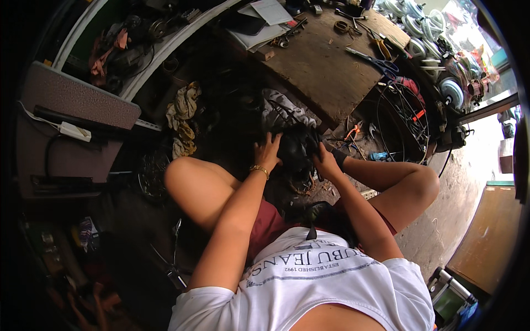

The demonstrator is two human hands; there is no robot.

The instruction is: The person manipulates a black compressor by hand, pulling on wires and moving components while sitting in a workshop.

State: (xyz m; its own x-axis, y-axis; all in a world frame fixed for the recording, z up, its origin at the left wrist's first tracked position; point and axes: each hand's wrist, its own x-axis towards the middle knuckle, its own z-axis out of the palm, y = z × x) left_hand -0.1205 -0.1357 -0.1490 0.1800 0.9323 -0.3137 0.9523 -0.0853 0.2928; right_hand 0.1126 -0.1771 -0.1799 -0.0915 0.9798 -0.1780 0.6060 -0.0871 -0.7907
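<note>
Low between my bent knees is a bulky black object (295, 149), its kind lost in the shadow. My left hand (269, 153) is at its left side, fingers stretched and spread, the thumb close against the black surface. On the opposite side my right hand (327, 163) grips the object's edge, thumb up and the other fingers mostly hidden. A gold-coloured bracelet (259, 170) circles my left wrist. Just beyond the object lies a crumpled grey-white cloth (281, 109), partly covered by it.
A worn wooden bench (314, 66) stands ahead, with blue-handled scissors (381, 65) and pliers (382, 48) on it. Coiled wires (403, 121) lie at the right. A stained yellowish cloth (185, 118) hangs at the left, near a board with a white power strip (74, 131).
</note>
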